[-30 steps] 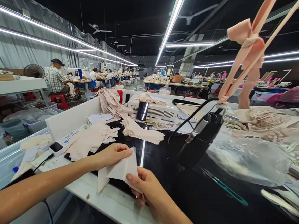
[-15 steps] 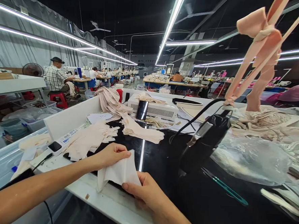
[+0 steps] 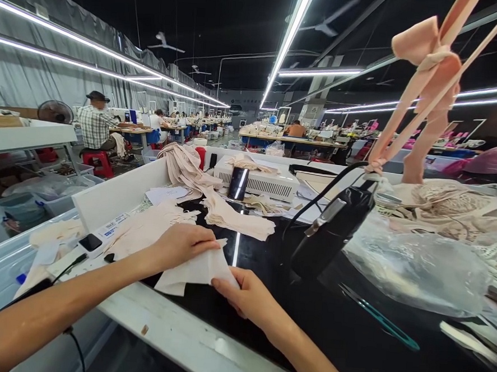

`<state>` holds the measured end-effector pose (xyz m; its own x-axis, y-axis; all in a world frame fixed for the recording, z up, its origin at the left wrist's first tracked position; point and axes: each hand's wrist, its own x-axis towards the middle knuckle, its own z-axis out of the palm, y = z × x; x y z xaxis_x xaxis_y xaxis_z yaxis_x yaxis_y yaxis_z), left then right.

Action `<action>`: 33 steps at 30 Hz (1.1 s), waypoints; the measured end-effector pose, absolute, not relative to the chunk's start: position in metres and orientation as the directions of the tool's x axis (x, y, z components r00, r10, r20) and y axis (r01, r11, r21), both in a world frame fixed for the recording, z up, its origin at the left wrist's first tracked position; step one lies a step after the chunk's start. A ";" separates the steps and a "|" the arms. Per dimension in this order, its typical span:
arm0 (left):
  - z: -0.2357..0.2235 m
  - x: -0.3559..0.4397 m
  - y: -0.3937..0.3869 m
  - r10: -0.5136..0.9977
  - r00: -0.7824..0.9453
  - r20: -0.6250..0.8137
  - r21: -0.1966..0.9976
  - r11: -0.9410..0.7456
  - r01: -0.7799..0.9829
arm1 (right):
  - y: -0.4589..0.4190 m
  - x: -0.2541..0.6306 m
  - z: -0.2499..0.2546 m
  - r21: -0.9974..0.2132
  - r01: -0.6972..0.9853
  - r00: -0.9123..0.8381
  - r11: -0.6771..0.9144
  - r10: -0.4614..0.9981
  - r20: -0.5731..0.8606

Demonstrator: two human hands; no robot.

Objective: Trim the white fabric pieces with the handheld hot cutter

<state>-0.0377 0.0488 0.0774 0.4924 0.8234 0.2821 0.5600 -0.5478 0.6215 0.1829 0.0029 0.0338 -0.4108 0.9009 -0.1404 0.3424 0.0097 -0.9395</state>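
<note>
A small piece of pale fabric point(image 3: 203, 267) is stretched between my hands above the black tabletop point(image 3: 261, 310). My left hand point(image 3: 184, 246) grips its upper edge, fingers closed over it. At its right corner, my right hand point(image 3: 248, 295) pinches the cloth between thumb and fingers. Just beyond my left hand lies a fanned heap of pale pink fabric pieces point(image 3: 145, 224). Another small stack of the same cut pieces point(image 3: 240, 220) rests farther back, beside a dark phone point(image 3: 237, 183) propped upright.
A black hand tool point(image 3: 332, 227) hangs at right from knotted peach straps point(image 3: 433, 62). Teal-handled snips point(image 3: 385, 320) lie on the black surface near a clear plastic bag point(image 3: 420, 272). A white vented box point(image 3: 269, 181) stands at the back. A seated person point(image 3: 94, 123) works at far left.
Both hands have shifted slightly up and away with the fabric, keeping hold of it. Its lower left part now lies flatter over the black surface.
</note>
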 end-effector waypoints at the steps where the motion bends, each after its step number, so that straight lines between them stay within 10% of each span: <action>1: 0.078 -0.039 0.048 0.768 0.534 0.352 0.502 -0.637 0.585 | 0.010 0.186 0.034 -0.928 0.367 -0.389 0.069 0.917 -0.086; 4: 0.067 -0.040 0.040 0.478 0.729 0.491 0.003 -0.837 0.547 | 0.028 0.195 0.033 -0.853 0.465 -0.313 0.237 0.945 0.092; 7: 0.038 -0.032 0.026 0.262 0.845 0.466 -0.244 -0.880 0.407 | 0.039 0.204 0.028 -0.741 0.574 -0.293 0.347 0.933 0.209; 24: 0.000 -0.027 0.008 0.338 0.836 0.432 -0.085 -0.908 0.411 | 0.023 0.221 0.005 -0.071 0.813 -0.498 0.578 0.753 0.430; 33: 0.013 -0.042 0.004 0.275 0.833 0.480 0.029 -0.954 0.298 | -0.035 0.241 0.039 -0.145 0.720 -0.393 0.679 0.570 0.722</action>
